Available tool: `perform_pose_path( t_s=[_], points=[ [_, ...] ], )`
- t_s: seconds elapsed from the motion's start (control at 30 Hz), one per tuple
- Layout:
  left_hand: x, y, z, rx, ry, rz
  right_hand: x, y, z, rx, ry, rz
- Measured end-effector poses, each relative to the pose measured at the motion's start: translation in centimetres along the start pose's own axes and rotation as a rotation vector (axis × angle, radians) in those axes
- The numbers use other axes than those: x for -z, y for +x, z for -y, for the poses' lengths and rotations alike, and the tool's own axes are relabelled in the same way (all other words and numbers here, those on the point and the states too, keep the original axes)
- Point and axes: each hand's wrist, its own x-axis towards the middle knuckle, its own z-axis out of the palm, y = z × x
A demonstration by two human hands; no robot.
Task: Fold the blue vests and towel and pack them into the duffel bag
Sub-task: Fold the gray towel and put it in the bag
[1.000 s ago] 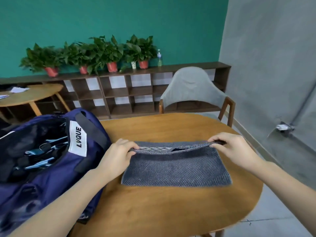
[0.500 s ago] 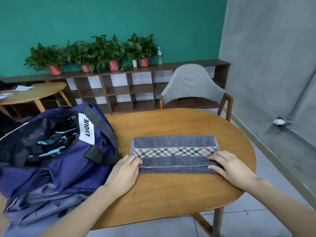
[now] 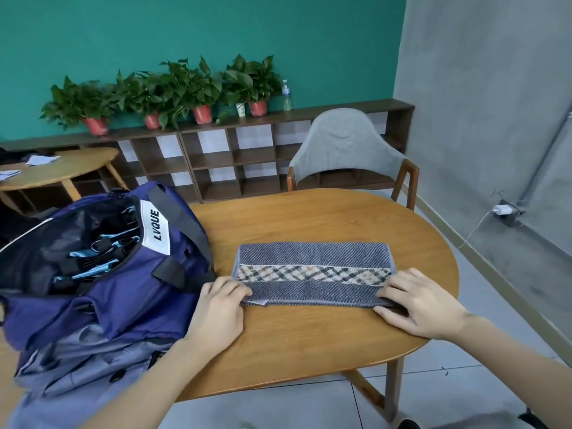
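Left hand (image 3: 221, 308): fingers curled over the towel's near-left corner, thumb side hidden, so pinching or only pressing it, I cannot tell.
Right hand (image 3: 418, 305): fingers loosely spread, laid on the near-right corner; thumb on the table (image 3: 309, 345) beside the hem.
Towel (image 3: 312, 272): folded into a long strip on the table, between the two hands; plaid band along its middle.
Long axis: left to right, one end under each hand.
Bag (image 3: 102, 274): open, at the left end of the table, just beside the left hand.
Vest (image 3: 83, 376): grey-blue cloth with buttons, lying near-left below the bag.
Coming move: probably an end-to-end fold; the left hand is nearer the bag.
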Motion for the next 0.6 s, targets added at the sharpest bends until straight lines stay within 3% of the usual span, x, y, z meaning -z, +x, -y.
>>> perform_pose_path(
  t_s=[0.13,0.23,0.37,0.43,0.6],
  points=[
    [0.7,0.3,-2.4,0.049,-0.067,-0.048,0.6,2.4,-0.1,-0.099,0.038,-0.025],
    [0.7,1.2,-4.8,0.156,-0.15,-0.033,-0.1,5.4,-0.4,-0.221,0.119,0.066],
    [0.4,3.3,-7.7,0.43,-0.065,0.276,-1.9,8.3,-1.7,-0.322,0.132,0.37],
    [0.0,4.1,-8.6,0.511,-0.03,0.351,-2.7,8.6,-2.2,-0.363,0.144,0.473],
    [-2.0,6.3,-7.1,0.43,-0.024,0.402,-2.7,7.2,-2.3,-0.391,0.003,0.42]
  ],
)
